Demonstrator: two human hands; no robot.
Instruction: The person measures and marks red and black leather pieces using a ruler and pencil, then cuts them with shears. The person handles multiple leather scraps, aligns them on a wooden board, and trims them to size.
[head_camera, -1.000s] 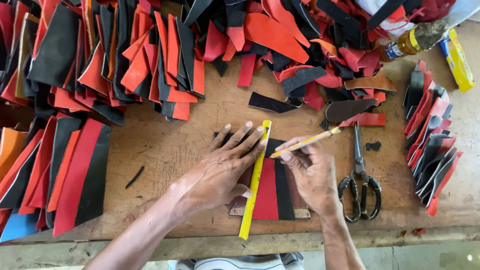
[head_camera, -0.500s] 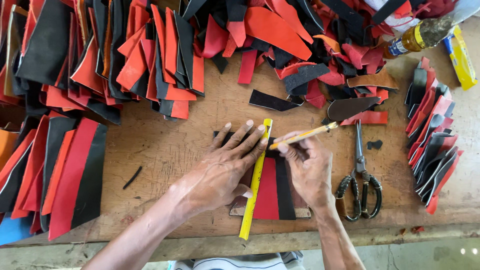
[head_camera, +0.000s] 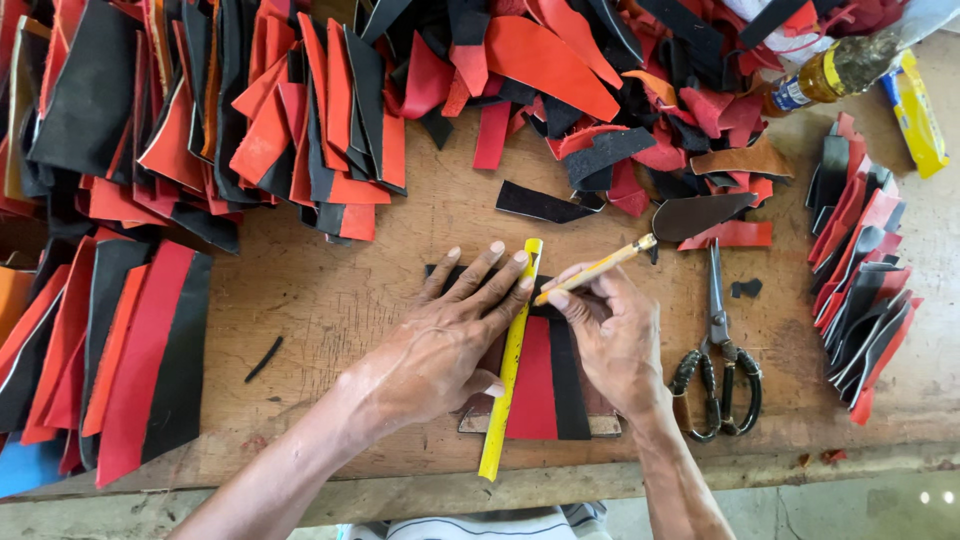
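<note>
Head view, sole entry: left hand (head_camera: 440, 345) lay flat, fingers spread apart, pressing a yellow ruler (head_camera: 508, 365) onto a red-and-black leather piece (head_camera: 545, 385) at the near edge of the wooden tabletop (head_camera: 340, 290). Right hand (head_camera: 615, 335) had its fingers pinched on a yellow pencil (head_camera: 598, 268), tip at the ruler's upper edge. Leather piece rested on a flat board (head_camera: 600, 425); judged thin, light, pliable and likely to slide unless held down flat, best taken by an edge. Scissors (head_camera: 718, 365) lay just right of the right hand. Heaps of red and black scraps (head_camera: 330, 110) covered the far side, stacked cut pieces (head_camera: 860, 290) the right edge, beside a bottle (head_camera: 835, 70).
</note>
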